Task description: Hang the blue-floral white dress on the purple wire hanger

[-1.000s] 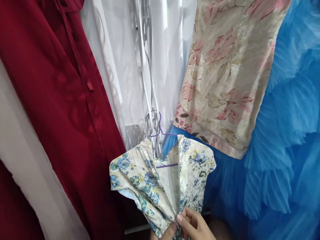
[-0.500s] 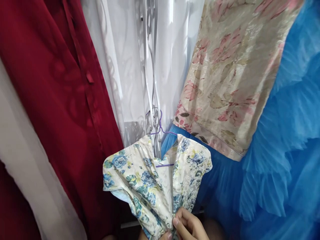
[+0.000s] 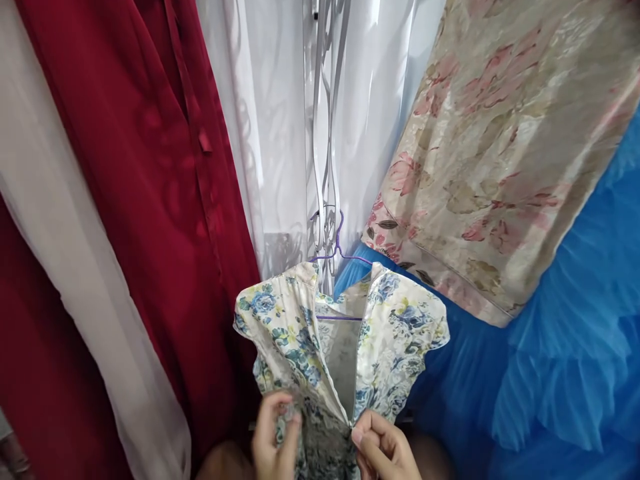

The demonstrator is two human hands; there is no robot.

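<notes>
Floral garment (image 3: 400, 333) on purple hanger (image 3: 339, 251), in front of white cloth (image 3: 280, 133); V-opening spread. R hand (image 3: 384, 443): thumb + index pinch garment at V base. L hand (image 3: 274, 440): partly open, thumb/fingers apart, at garment's L side; fabric contact n/c (can't tell).

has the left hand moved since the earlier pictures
Yes: judged against the hanging red cloth, the left hand has moved leftward and somewhat up in the picture.
</notes>
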